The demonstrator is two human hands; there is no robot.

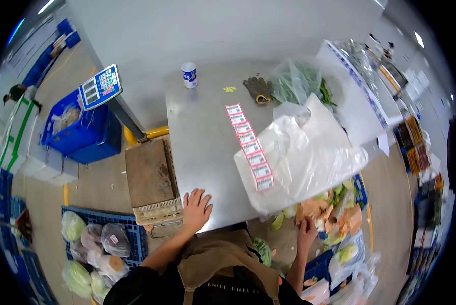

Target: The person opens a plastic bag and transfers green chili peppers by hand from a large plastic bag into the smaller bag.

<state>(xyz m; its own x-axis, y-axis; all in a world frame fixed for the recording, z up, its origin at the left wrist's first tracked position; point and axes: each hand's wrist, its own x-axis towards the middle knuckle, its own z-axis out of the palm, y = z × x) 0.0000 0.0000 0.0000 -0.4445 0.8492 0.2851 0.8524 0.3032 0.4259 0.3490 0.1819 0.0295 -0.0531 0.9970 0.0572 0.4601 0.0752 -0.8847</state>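
Observation:
My left hand point(196, 211) lies on the near left edge of the steel table point(207, 152), fingers apart, holding nothing. My right hand point(305, 234) hangs past the table's front edge with its fingers drawn together. Whether anything is pinched in it is too small to make out. Beyond it are crumpled brown-orange paper point(347, 219) and leafy scraps. On the table, nearest to both hands, spreads a stack of white plastic bags point(309, 152). A strip of red-bordered labels point(249, 147) runs across the table and onto the bags.
Toward the back of the table are a blue-and-white can point(189, 76), a dark glove point(258, 90), bagged greens point(294, 81) and a white box point(365, 101). A platform scale point(149, 173) with its display point(100, 87) stands left. Wrapped cabbages point(73, 226) rest on a blue pallet point(139, 234).

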